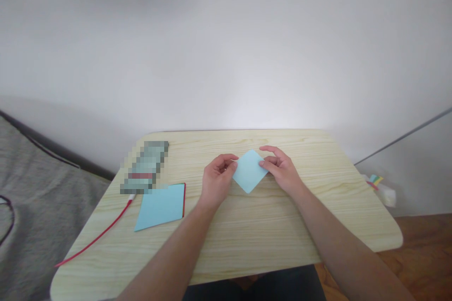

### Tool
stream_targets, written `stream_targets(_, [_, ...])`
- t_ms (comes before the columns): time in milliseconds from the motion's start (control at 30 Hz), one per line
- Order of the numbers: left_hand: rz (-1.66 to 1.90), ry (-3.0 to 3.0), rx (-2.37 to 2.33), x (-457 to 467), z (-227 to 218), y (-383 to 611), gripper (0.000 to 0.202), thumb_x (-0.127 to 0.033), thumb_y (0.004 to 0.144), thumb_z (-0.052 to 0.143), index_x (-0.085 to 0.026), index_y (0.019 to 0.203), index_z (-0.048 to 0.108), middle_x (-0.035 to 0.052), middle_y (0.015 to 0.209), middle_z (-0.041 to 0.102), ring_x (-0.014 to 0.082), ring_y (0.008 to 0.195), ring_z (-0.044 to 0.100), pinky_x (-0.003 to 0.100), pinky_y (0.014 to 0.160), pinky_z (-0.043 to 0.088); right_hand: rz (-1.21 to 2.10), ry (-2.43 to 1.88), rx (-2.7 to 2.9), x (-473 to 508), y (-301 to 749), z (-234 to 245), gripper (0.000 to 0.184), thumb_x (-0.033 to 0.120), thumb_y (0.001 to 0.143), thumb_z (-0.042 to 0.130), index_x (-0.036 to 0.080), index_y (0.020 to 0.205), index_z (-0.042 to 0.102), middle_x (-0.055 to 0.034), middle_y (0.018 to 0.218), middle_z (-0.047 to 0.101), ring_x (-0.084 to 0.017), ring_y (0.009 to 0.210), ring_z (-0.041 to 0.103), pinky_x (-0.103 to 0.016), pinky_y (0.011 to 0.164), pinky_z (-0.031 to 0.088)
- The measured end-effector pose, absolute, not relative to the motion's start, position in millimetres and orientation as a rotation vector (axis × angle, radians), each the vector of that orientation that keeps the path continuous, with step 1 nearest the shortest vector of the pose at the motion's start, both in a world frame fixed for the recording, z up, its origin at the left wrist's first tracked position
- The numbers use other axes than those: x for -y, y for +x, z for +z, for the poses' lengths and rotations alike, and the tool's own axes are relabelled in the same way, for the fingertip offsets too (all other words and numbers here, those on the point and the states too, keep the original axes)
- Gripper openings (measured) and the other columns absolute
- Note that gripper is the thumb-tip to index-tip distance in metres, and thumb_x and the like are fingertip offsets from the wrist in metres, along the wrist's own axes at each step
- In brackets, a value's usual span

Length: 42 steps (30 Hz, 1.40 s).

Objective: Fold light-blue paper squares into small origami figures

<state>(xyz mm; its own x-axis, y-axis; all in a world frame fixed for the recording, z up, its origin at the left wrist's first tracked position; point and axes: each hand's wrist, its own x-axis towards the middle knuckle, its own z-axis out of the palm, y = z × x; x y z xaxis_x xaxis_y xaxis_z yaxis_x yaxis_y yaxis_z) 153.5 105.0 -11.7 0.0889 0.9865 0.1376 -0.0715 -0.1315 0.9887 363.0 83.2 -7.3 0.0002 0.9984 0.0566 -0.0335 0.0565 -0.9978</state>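
Held above the middle of the bench (pixel 268 230), between both hands: a light-blue paper square (pixel 250 172), turned with one corner toward the viewer. Pinched near the left corner by the thumb and bent fingers of the left hand (pixel 219 176); grasped near the right corner by the right hand (pixel 281 167), with thumb across the visible face and index finger extended off the paper. Gripped at opposite corners presumably to keep so light a sheet flat and steady. Placed to the left, probably for easy reach: a light-blue sheet or pile (pixel 160 207) with a red edge. Laid just beyond, perhaps so as not to crowd the hands: a slab-like object (pixel 147 167) with a red cable (pixel 102 233) at its near end. Obscured by pixelation: the slab's surface and exact outline, hence also any contact with the pile. Hidden: the square's underside and some fingertips behind it. Impossible to tell: single layer or folded. Cut off by the lower border: both forearms.
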Motion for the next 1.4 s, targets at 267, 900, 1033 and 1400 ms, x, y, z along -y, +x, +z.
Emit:
stream_targets(267, [1.337,1.246,-1.069,-110.0,-13.2,151.6,0.016,-0.029,0.080,0.071,-0.018,0.092,0.072,0.0027,0.084,0.071,0.0152,0.076,0.061,0.026,0.070,0.045,1.286,-0.967,1.389,-76.9,368.5,-3.5,0.045,0.014,0.069,0.067,0.027,0.112,0.070,-0.0016,0.098,0.071,-0.021,0.084,0.066,-0.037,0.078,0.054])
stream_targets(900, [1.293,1.190,-1.048,-106.9,-8.8,152.4,0.024,-0.029,0.074,0.076,-0.017,0.095,0.071,0.0045,0.087,0.073,0.0160,0.076,0.062,0.026,0.068,0.045,1.013,-1.090,1.572,-74.3,364.4,-4.1,0.020,0.028,0.079,0.078,0.027,0.100,0.076,-0.0051,0.102,0.072,-0.022,0.090,0.067,-0.037,0.083,0.054])
stream_targets(1033, [1.309,1.195,-1.058,-107.0,-7.6,152.8,0.024,-0.028,0.074,0.076,-0.017,0.094,0.070,0.0044,0.088,0.072,0.0160,0.076,0.062,0.026,0.068,0.046,0.989,-1.117,1.555,-74.3,364.5,-3.4,0.024,0.029,0.080,0.077,0.028,0.104,0.075,-0.0044,0.101,0.073,-0.022,0.089,0.067,-0.037,0.084,0.053])
stream_targets(1400, [1.211,1.172,-0.886,-101.8,-4.0,149.0,0.019,-0.024,0.070,0.073,-0.020,0.088,0.077,0.0016,0.075,0.063,0.0154,0.070,0.053,0.027,0.064,0.039,1.056,-1.084,1.367,-80.0,369.0,-7.3,0.011,0.034,0.084,0.074,0.025,0.090,0.075,-0.0034,0.094,0.073,-0.021,0.088,0.065,-0.035,0.081,0.050])
